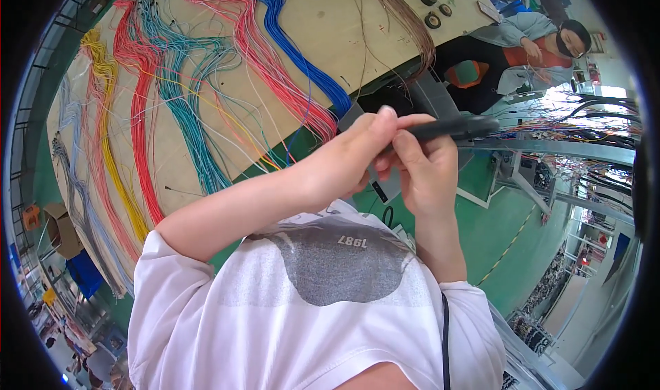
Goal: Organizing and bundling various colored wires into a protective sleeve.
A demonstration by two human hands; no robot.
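Both my hands are raised close together in front of my chest. My right hand (431, 173) is closed around a dark, elongated object (464, 127), thumb on the near side. The object's rounded end points right; its kind cannot be made out. My left hand (354, 153) is curled right beside it with the thumb up. Its fingers are turned away, and what they hold is hidden. Beyond the left forearm lie a blue wire bundle (302, 60) and a pink-red wire bundle (265, 60) on a tan table (330, 36).
Teal (182, 108), red (141, 115) and yellow (113, 142) wire bundles hang over the table's near edge. Brown wires (405, 18) and black tape rolls (432, 20) lie at the back. A seated person (533, 53) is at the far right, near a wire-laden rack (577, 149).
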